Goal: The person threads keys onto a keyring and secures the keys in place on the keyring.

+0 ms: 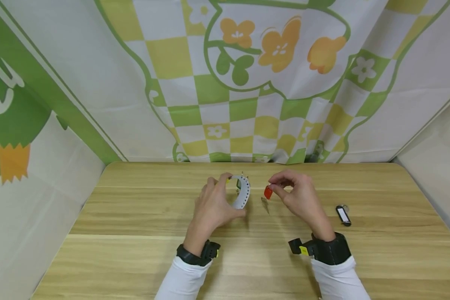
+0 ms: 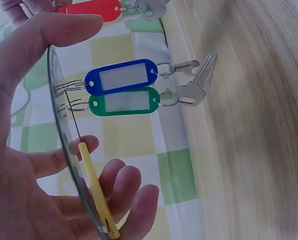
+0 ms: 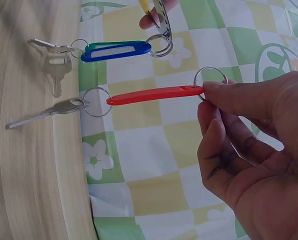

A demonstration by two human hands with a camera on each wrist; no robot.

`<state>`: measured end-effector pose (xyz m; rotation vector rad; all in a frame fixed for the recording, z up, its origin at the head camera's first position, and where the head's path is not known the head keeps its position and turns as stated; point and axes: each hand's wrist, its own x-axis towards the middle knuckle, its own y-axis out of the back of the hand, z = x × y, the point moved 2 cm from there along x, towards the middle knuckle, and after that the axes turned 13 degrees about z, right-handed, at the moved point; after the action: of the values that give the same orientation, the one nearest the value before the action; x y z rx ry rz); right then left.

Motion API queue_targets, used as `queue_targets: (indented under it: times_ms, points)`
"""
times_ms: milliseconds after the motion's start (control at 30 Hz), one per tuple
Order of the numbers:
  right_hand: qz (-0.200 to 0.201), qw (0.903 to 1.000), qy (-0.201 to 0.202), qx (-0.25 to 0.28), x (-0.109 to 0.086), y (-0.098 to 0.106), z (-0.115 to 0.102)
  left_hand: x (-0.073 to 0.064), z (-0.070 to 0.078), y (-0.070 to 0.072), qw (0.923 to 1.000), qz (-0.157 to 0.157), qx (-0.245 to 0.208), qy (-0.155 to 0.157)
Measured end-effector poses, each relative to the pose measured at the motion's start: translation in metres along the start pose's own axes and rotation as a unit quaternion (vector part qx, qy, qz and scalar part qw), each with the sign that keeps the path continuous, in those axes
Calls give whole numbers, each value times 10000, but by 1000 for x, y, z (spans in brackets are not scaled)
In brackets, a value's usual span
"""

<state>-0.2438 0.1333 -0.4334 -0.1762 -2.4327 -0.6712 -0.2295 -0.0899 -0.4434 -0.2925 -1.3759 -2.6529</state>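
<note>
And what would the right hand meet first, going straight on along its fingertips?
Probably the curved holder in the left hand; in the head view the right hand, holding the red tag, points leftward toward it. Depth is unclear.

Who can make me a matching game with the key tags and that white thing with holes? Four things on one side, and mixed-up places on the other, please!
Things:
1. red tag
2. black tag
3. blue tag
4. white band with holes

Places:
A. lying on the table
B. gripped by the left hand
C. held at one end by the right hand
D. right beside the green tag

Right pairs: 1-C, 2-A, 3-D, 4-B
</note>
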Motion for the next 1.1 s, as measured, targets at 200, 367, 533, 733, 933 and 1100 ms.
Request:
queue_targets:
  times_ms: [200, 367, 533, 733, 933, 1100]
  points:
    - [90, 9999, 125, 6, 0, 0, 0, 1, 0, 1, 10000, 32, -48, 32]
    - [39, 9999, 97, 136, 0, 0, 1, 1, -1, 1, 10000, 44, -37, 70]
    - [39, 9997, 45, 255, 0, 0, 2, 1, -1, 2, 9999, 66, -16, 129]
    - [113, 9997, -52, 214, 0, -1, 1, 0, -1, 3, 9997, 75, -75, 205]
    - [189, 9994, -111, 260, 0, -2, 1, 1, -1, 3, 9996, 43, -33, 260]
    - [357, 9990, -79, 259, 0, -2, 1, 1, -1, 3, 9997, 71, -13, 243]
